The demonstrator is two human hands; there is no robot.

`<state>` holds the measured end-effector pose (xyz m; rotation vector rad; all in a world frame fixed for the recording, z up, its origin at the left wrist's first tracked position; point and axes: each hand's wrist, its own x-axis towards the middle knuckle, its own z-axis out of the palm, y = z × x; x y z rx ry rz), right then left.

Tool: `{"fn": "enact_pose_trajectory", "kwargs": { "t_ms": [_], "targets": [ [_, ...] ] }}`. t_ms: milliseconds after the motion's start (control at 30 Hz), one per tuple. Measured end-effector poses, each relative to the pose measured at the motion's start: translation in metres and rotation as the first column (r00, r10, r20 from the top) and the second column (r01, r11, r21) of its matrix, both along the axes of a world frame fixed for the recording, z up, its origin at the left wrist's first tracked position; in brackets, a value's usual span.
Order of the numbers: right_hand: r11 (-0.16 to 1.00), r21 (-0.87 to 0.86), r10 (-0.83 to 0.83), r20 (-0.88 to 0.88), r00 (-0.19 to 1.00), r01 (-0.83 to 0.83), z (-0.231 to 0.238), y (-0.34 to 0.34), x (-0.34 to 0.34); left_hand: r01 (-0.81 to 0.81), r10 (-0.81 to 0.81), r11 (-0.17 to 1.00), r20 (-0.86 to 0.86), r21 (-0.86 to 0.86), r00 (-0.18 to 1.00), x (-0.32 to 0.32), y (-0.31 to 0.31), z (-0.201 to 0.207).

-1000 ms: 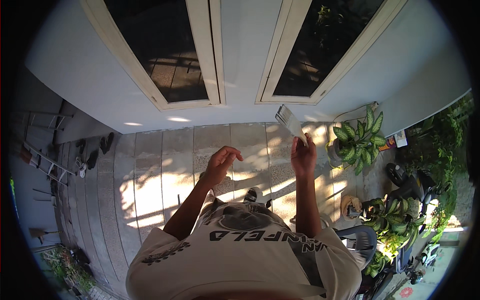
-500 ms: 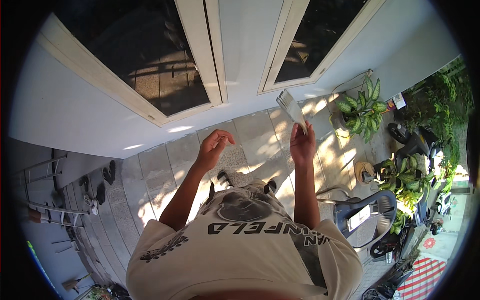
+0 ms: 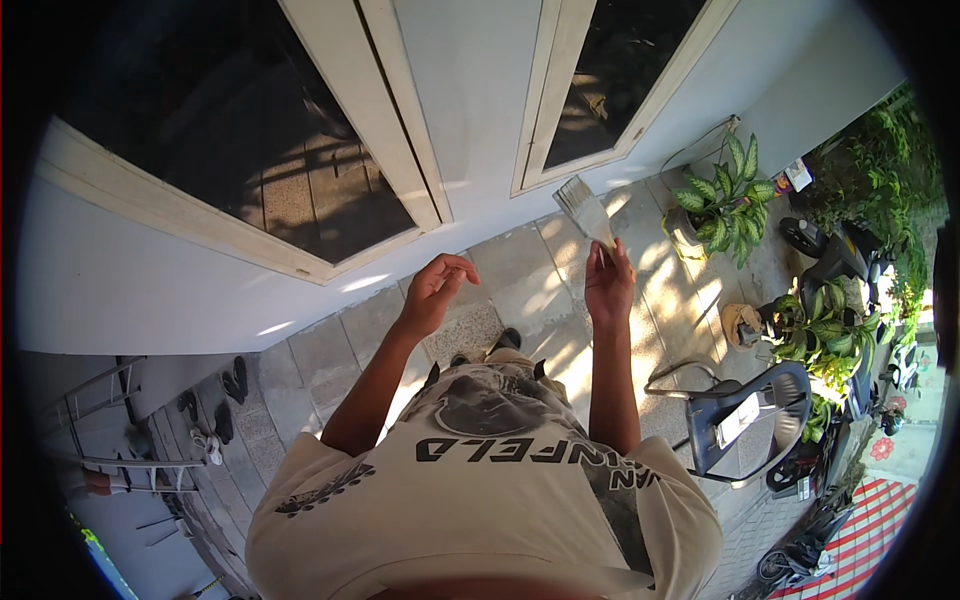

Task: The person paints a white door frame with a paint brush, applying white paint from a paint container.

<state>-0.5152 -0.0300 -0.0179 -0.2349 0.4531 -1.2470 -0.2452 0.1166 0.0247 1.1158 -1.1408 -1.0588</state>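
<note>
My right hand is closed around the narrow handle of a wide, flat paintbrush. The pale brush head points up and to the left, toward the foot of the wall, and touches nothing that I can see. My left hand is raised in front of me with its fingers loosely bent and apart, holding nothing. Beyond both hands stands a pale wall with two cream-framed dark glass panes, the left pane and the right pane.
Paving tiles lie underfoot in patchy sunlight. A potted leafy plant stands by the wall at right, with a dark armchair nearer and parked motorbikes beyond. Several shoes and a metal rack are at left.
My body has moved and turned slightly, so the chair and plants sit farther right in view. My feet have shifted. The paintbrush stays in my right hand, its broad face turned more toward me.
</note>
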Motion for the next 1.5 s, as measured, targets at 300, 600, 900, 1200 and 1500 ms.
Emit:
{"fn": "enact_pose_trajectory", "kwargs": {
  "t_ms": [300, 600, 900, 1200, 1500],
  "targets": [
    [0.995, 0.058, -0.082, -0.031, 0.996, 0.084, -0.014, -0.024, 0.021, 0.059, -0.058, 0.997, -0.026, 0.058, 0.998, 0.001, -0.048, -0.002],
    [0.970, 0.166, -0.165, -0.072, 0.984, 0.175, -0.035, -0.033, 0.060, 0.028, -0.028, 1.000, -0.045, -0.005, 0.999, 0.025, -0.112, -0.008],
    [0.925, 0.192, -0.314, -0.095, 0.945, 0.327, -0.094, -0.066, 0.134, 0.137, -0.136, 0.990, -0.024, 0.022, 0.990, 0.103, -0.164, -0.007],
    [0.942, 0.183, -0.292, 0.029, 0.956, 0.282, -0.152, -0.096, 0.235, 0.254, -0.262, 0.954, 0.029, 0.161, 0.965, 0.177, -0.181, -0.028],
    [0.798, 0.336, -0.440, -0.243, 0.865, 0.500, -0.242, -0.110, 0.289, 0.266, -0.285, 0.942, 0.067, 0.207, 0.956, 0.199, -0.193, -0.023]
  ]
}}
